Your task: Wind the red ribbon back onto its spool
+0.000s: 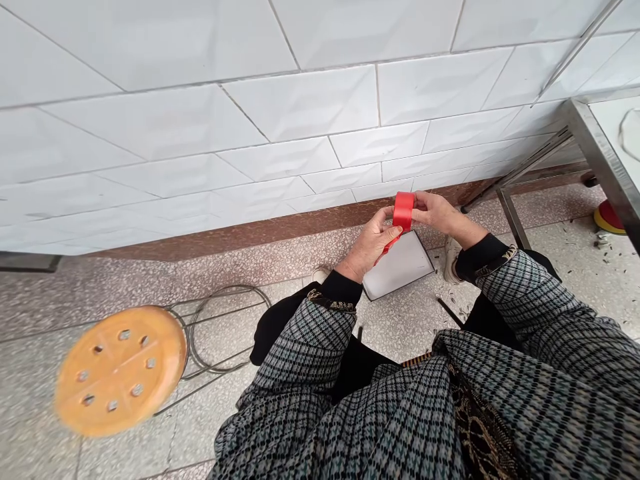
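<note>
Between my two hands is a band of shiny red ribbon (403, 211), held up in front of the tiled wall. My left hand (371, 245) pinches the ribbon's lower left side between thumb and fingers, and a narrow red end trails down beneath the thumb. My right hand (436, 215) grips the right edge of the red band, its fingers partly hidden behind it. Below the hands, a white rectangular board or shallow box with a dark edge (400, 267) lies by my feet.
An orange round stool (120, 370) with holes in its seat and thin metal legs stands at the left. A metal-framed table (583, 127) stands at the right, with a red and yellow object (609, 217) beneath it. White wall tiles (310, 107) rise ahead above a speckled ledge.
</note>
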{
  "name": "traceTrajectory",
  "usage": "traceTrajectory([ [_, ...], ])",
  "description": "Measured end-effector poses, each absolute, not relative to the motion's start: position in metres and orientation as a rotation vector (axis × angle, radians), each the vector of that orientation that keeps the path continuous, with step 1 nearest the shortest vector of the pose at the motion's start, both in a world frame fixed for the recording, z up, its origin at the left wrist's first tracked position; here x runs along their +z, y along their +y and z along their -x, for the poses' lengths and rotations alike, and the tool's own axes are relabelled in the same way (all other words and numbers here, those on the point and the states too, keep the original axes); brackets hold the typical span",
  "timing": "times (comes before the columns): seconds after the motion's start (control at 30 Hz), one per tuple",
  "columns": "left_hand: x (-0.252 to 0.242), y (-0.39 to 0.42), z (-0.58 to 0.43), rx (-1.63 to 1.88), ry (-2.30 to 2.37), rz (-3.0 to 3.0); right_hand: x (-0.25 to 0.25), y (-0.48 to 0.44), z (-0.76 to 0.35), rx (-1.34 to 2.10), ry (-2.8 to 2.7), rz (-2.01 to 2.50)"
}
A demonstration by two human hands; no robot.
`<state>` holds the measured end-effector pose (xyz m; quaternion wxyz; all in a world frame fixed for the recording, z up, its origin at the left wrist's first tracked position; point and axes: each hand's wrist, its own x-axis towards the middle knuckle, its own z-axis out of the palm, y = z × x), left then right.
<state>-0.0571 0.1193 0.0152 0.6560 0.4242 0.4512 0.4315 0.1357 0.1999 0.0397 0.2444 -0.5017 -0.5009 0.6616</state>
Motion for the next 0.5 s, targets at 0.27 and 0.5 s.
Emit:
traceTrajectory([
  [0.27,0.016,0.121,0.042,1.155,1.23,-0.938,0.018,0.207,-0.132,1.354,-1.458,1.548],
  [0.5,0.019,0.115,0.039,1.116,1.125,-0.889,0.02,0.208,-0.128,1.423,-1.363,1.536],
])
